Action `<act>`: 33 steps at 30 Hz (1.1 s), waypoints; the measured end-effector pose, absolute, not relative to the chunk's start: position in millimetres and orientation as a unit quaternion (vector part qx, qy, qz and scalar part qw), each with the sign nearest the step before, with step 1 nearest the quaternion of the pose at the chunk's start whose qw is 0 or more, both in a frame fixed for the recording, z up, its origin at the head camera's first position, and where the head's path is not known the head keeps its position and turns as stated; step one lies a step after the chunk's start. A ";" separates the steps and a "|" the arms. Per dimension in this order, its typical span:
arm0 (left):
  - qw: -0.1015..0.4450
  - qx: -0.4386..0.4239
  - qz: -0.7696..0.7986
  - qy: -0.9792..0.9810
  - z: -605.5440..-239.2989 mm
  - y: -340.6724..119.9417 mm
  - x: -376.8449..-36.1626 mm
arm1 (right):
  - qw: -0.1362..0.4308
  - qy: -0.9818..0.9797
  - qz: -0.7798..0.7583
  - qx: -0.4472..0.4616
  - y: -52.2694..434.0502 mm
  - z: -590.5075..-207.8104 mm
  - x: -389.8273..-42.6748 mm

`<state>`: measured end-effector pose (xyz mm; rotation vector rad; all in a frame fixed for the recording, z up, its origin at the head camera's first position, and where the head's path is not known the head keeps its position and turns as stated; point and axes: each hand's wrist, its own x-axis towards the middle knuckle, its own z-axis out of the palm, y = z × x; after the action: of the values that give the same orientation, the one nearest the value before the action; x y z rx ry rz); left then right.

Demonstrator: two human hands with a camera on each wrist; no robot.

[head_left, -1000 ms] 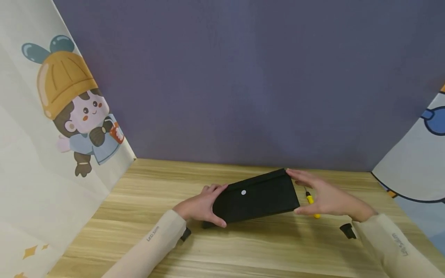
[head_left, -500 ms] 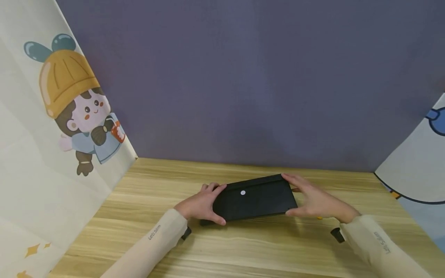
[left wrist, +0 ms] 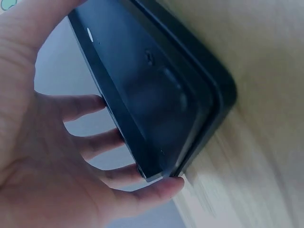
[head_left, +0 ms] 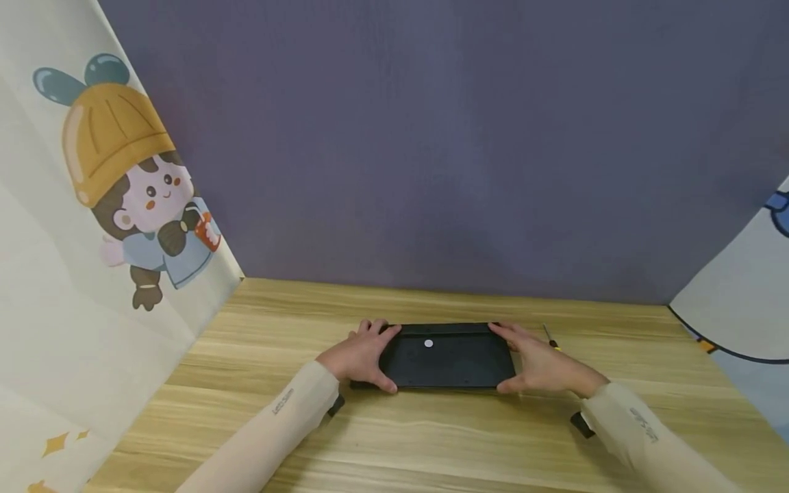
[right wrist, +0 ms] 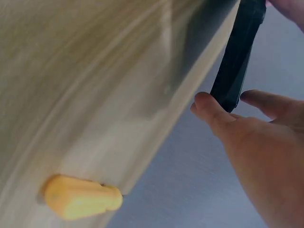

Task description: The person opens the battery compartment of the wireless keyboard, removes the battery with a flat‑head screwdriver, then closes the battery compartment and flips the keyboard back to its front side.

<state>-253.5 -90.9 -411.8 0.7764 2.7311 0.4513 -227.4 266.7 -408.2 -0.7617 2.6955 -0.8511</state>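
Currently listed: one flat black tray-like case (head_left: 446,357), with a small white dot (head_left: 428,344) on its upper face, lying flat on the wooden counter (head_left: 431,438) in front of the purple backdrop (head_left: 431,137). Left hand (head_left: 360,357) grips the case's left end, thumb at the near corner and fingers (left wrist: 90,105) curled round the far edge; the left wrist view shows the case's rounded corner meeting the wood. Right hand (head_left: 539,366) grips the right end likewise, thumb (right wrist: 209,111) against the near corner, fingers wrapped over the far side. Just beyond the right hand lies a small yellow-handled screwdriver (head_left: 550,338), its handle (right wrist: 80,197) clear of the case. Handling note, as a judgement: seating the case well calls for both ends lowered evenly, fingers slid out from the edges only once it sits flat, and the right hand kept off the screwdriver. Writing: each beige sleeve (head_left: 290,411) bears a short printed word near the cuff, too small to read with confidence. Cartoon-printed panels (head_left: 111,205) stand left and right of the case.
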 end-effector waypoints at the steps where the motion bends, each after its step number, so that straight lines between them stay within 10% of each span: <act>1: 0.134 0.268 0.152 0.942 -411.6 -90.2 -255.3 | 0.106 0.917 -0.285 -0.257 266.5 -409.2 -228.4; 33: 0.140 0.271 0.139 0.942 -409.6 -99.2 -272.4 | 0.087 0.928 -0.248 -0.263 268.2 -408.7 -260.4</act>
<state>-272.4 -99.2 -409.6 0.7838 2.7209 0.4016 -260.4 268.2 -408.7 -0.7825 2.7649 -0.7383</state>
